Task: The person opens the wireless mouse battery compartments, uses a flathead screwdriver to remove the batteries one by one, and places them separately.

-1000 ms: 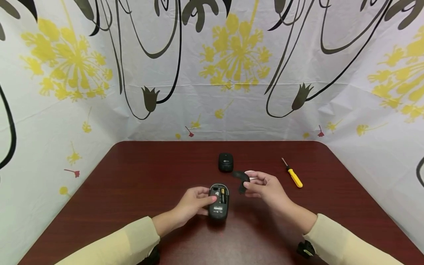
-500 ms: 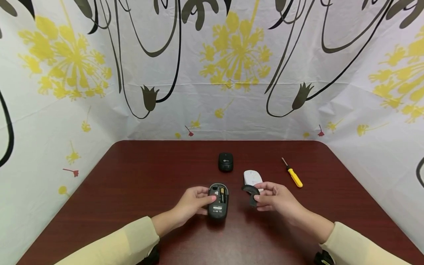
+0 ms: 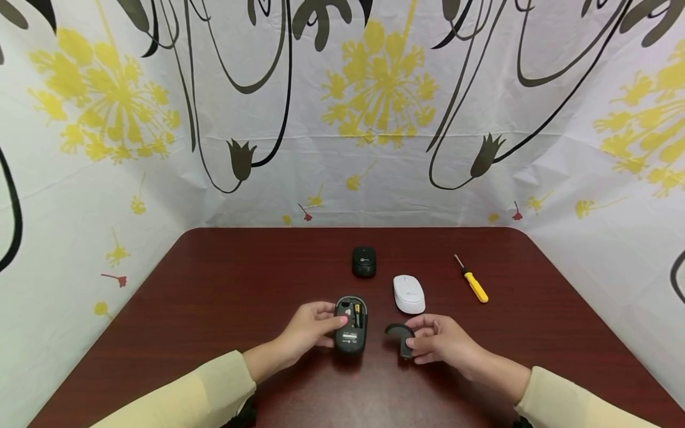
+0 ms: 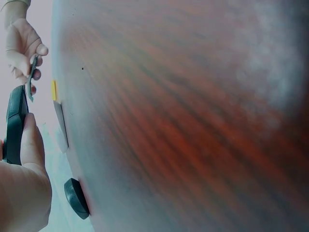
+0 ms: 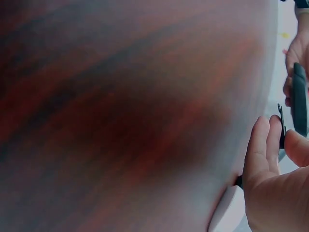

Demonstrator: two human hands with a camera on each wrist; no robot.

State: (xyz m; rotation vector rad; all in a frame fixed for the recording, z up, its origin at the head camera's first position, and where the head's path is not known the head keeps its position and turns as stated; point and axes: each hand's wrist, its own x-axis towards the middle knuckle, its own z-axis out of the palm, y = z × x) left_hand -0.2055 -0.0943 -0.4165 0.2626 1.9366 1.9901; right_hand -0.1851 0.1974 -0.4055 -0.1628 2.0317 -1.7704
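Note:
In the head view, my left hand [image 3: 310, 327] grips a black computer mouse [image 3: 351, 342] with its underside up. Its battery compartment is uncovered, and a battery [image 3: 358, 317] lies in it. To the right, my right hand [image 3: 449, 348] pinches a curved black battery cover [image 3: 405, 342] between thumb and fingers, apart from the mouse. From the left wrist, the black mouse [image 4: 17, 116] appears side-on, with the thin cover [image 4: 31, 82] just beyond. The right wrist view shows the cover [image 5: 282, 133] edge-on at the thumb, and the held mouse [image 5: 299, 101] behind it.
A white mouse [image 3: 409, 294] lies on the table [image 3: 241, 273] just beyond my right hand. Another black mouse [image 3: 364, 262] sits farther back. At the right is a screwdriver [image 3: 475, 288] with a yellow handle. A patterned cloth [image 3: 374, 196] hangs around the table's far side.
My right hand has moved away from the black mouse and then nearer to me, still pinching the cover. The white mouse, mostly hidden before, now shows fully. The left hand stays in place.

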